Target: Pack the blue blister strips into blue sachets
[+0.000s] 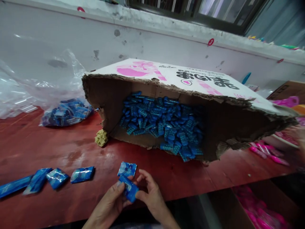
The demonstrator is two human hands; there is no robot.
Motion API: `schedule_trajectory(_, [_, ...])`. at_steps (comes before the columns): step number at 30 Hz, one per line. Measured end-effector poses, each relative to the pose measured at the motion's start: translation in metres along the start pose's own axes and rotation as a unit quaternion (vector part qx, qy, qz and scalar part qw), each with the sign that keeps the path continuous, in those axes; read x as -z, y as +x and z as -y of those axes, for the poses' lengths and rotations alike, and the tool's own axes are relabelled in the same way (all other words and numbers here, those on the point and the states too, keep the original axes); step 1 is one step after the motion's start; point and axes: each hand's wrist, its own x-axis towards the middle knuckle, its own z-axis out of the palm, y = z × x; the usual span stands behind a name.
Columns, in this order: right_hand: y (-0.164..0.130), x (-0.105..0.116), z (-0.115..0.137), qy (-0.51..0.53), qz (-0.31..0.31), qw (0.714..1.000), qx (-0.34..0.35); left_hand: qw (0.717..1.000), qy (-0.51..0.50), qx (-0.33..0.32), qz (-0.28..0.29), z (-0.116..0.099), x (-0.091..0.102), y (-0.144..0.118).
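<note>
Both hands (left [111,200], right [152,195]) pinch a blue packet [129,189] at the table edge [181,194]; bare tabletop beyond.

Torn carton [221,127] beyond bare tabletop [71,140]

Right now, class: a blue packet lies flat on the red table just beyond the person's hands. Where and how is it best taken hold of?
Probably by its near edge. The blue packet lies flat on the red table, so there is little to pinch from above. Its near edge faces the right hand; coming from the near side, fingers could lift that edge and pinch top and underside.
</note>
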Motion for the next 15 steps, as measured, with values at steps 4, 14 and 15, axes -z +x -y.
schedule_trajectory(4, [0.008,0.004,0.006,0.122,0.103,0.987,-0.031,0.999,-0.007,0.012,0.052,0.0,0.002,-0.005])
schedule_trajectory(14, [0.003,-0.001,-0.001,0.054,0.072,0.996,0.014,0.99,-0.111,-0.021,0.087,0.018,-0.006,0.001])
schedule_trajectory(15, [0.003,-0.001,-0.003,0.041,0.064,0.997,0.02,0.99,-0.117,-0.023,0.077,0.021,-0.008,0.001])
